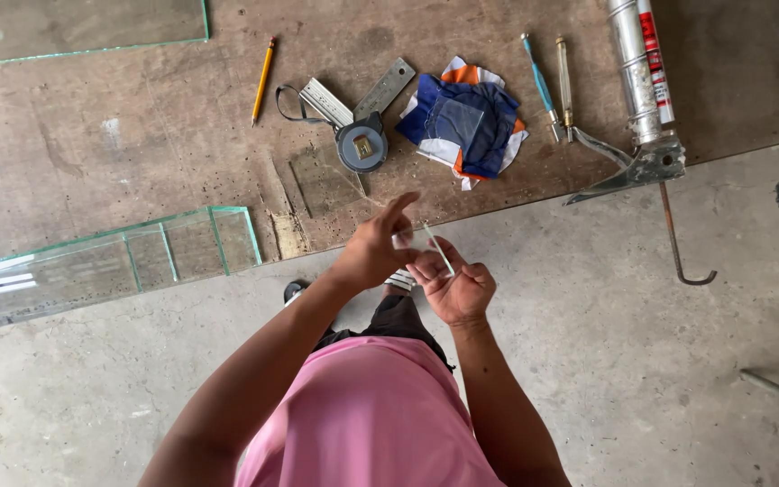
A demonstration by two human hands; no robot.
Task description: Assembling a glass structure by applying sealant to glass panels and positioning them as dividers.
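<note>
- We hold a thin, narrow strip of glass (438, 249) between both hands, out past the near edge of the table (92, 153) and above the concrete floor (642, 361).
- Our right hand (458, 287) is curled palm-up under the strip, its fingers closed around the lower end.
- Our left hand (377, 245) pinches near the strip's upper end with the forefinger stretched out; there may be a second small clear piece between these fingers, but the view is too faint to be sure.
- As for what looks done: a long glass trough (110, 261) with upright dividers already stands at the table's near left edge, so part of the assembly seems built.
- A small cut pane of glass (325, 179) lies flat close to the near edge, just in front of the tape measure (361, 142) and the metal ruler (386, 87).
- A larger sheet of glass (74, 27) rests at the far left corner, seemingly uncut.
- The pencil (263, 79), two slim glass cutters (554, 86) and the folded blue-and-orange cloth (463, 122) lie set down in the middle of the table, untouched.
- The caulking gun (644, 90) lies toward the right edge, its rod hanging over the near edge.
- We judge the strip is cut but not yet placed or sealed anywhere.
</note>
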